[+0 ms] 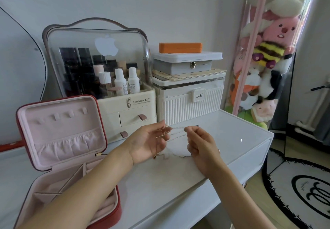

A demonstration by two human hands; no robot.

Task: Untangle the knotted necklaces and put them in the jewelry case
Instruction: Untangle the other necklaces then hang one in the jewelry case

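Necklaces (175,132) between 2 hands (148,143) (200,144), above white tabletop (232,134).

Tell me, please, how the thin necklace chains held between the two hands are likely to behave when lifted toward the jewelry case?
The necklace chains sag between the left hand and the right hand, so they are probably floppy. They look very fine, so likely light and easy to snag or re-tangle. A loose end dangles below the left hand and may swing.

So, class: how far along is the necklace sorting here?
Done: the jewelry case stands open, with no necklace visible inside. In hand: the left hand and right hand pinch the thin chains stretched between them above the table. Left: finishing the untangling and placing every necklace.
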